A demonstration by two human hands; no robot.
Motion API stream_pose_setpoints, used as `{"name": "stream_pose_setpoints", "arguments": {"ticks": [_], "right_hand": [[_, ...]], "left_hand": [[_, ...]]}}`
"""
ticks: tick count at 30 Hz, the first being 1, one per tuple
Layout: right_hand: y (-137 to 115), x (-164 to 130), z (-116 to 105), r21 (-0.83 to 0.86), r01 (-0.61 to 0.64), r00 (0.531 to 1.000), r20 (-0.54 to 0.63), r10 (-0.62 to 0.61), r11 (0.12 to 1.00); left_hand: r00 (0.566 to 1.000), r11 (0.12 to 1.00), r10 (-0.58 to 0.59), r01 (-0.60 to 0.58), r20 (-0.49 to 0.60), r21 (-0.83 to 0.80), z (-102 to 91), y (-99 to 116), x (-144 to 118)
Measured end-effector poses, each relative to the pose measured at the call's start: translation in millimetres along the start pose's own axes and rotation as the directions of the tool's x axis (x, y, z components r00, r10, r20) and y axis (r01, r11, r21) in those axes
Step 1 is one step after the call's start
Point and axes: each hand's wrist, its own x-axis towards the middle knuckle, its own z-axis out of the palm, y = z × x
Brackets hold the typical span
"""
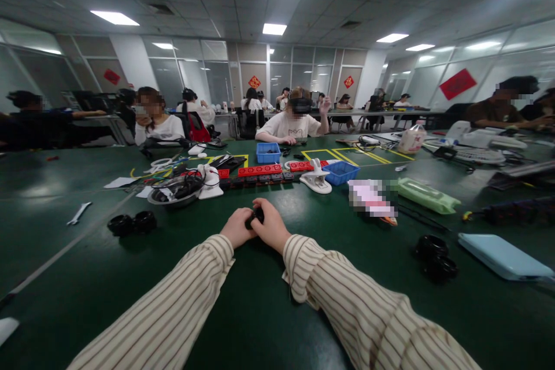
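Both hands are closed together on one small black part (255, 217), dead center of the green table (260, 312). L hand (237, 228) cups it from 9 o'clock, R hand (272, 225) wraps over from 3 o'clock, fingers curled on top. Most of the part is hidden, so I can't tell what it is; looks like a round black piece. I read the two-handed hold as bracing: forearms in striped sleeves lie low over the tabletop, which steadies small work w/ the part kept close.

Outward from there: at 9 o'clock sits a pair of black rings (132, 223), side by side & touching, w/ a wrench (78, 213) further out the same way. At 4 o'clock, another pair of black rings (435, 257), well apart from the hands, next to a light blue case (503, 255). Probably stock parked w/in reach on both sides.

At 12 o'clock a row of red and black blocks (260, 174), a metal bowl (176, 192) of cables at 11, a blue bin (340, 172) at 1. Across the table another person (295, 124) in a headset has one hand raised.
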Motion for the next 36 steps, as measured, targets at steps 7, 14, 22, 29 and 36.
{"name": "stream_pose_setpoints", "arguments": {"ticks": [7,14,22,29,36], "right_hand": [[-3,-1,-3,-0.176,-0.039,0.998,-0.056,0.030,0.984],[-1,0,0,-0.248,-0.115,0.992,-0.068,0.101,0.962],[7,2,2,-0.023,-0.059,0.997,-0.049,0.058,0.998],[-3,0,-2,-0.178,-0.028,0.999,-0.037,0.022,0.984],[-2,-1,3,-0.269,-0.135,0.987,-0.115,0.108,0.954]], "left_hand": [[0.995,0.994,-0.097,0.099,-0.038,0.037,-0.9,6,-4],[0.984,0.962,-0.177,0.178,-0.021,0.207,1.6,15,-3],[0.994,0.992,-0.096,0.092,0.047,0.086,-2.4,8,-1],[0.992,0.992,-0.126,0.125,0.026,0.031,-3.6,10,-4],[0.990,0.989,-0.128,0.132,-0.066,0.068,-2.7,16,-8]]}}
